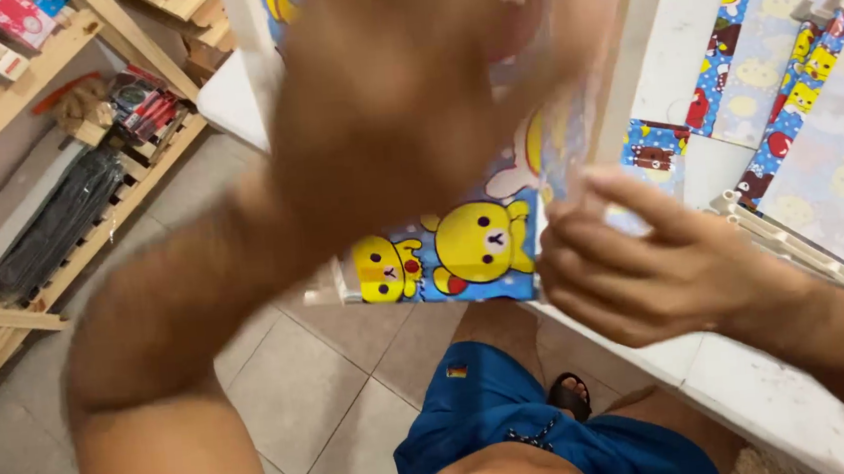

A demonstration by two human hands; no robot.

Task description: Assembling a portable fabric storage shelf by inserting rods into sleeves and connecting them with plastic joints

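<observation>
The left hand (400, 88) is looming large and blurred close to the camera, its back turned this way, lying over the upper part of a blue cartoon-printed sheet (473, 248) with yellow bear figures; whether its fingers are closing on the sheet or only pressing against it cannot be told, since the blur and the back of the hand are hiding them. The right hand (645, 260) is sitting lower and to the right, its fingers curled and its thumb and forefinger pinching the sheet's right edge. The sheet itself is hanging between the two hands, just off the near left edge of the white counter (713, 365), with its lower border showing the bears above the tiled floor (294, 397). Farther right on the counter, more printed sheets (815, 126) of the same blue pattern are lying flat, some of them pale with coloured strips along their edges, and thin white slats (793, 238) are resting beside them. At the far left, wooden shelving (87, 183) is carrying packaged goods and dark bundles. At the bottom, the person's blue shorts (496, 412) and a dark sandal (570, 396) are showing above the floor.
</observation>
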